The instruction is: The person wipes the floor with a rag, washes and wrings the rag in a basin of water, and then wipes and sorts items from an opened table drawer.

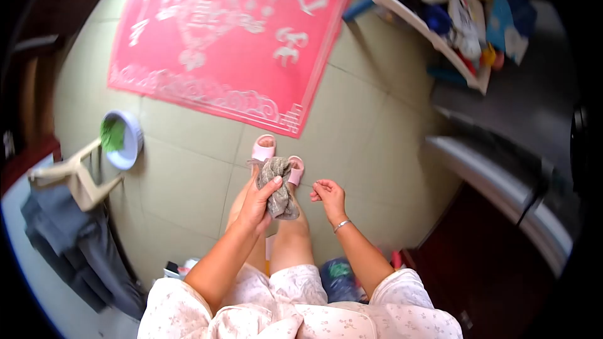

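Observation:
In the head view, a crumpled grey-brown cloth [277, 189] is bunched up above my knees. My left hand [257, 206] grips it from its left side, with the thumb across the front. To the right of the cloth and apart from it, my right hand [330, 199] is raised with its fingers curled and the fingertips pinched together. Whether anything small is between those fingertips cannot be made out. Below the hands show my pink slippers [264, 148] on the tiled floor.
A pink patterned mat [220, 44] lies ahead. At left are a white-blue basin [130, 141] with something green, a beige stool [85, 182] and dark clothing [81, 245]. A loaded table [433, 34] is at upper right, a grey-fronted cabinet [490, 169] at right.

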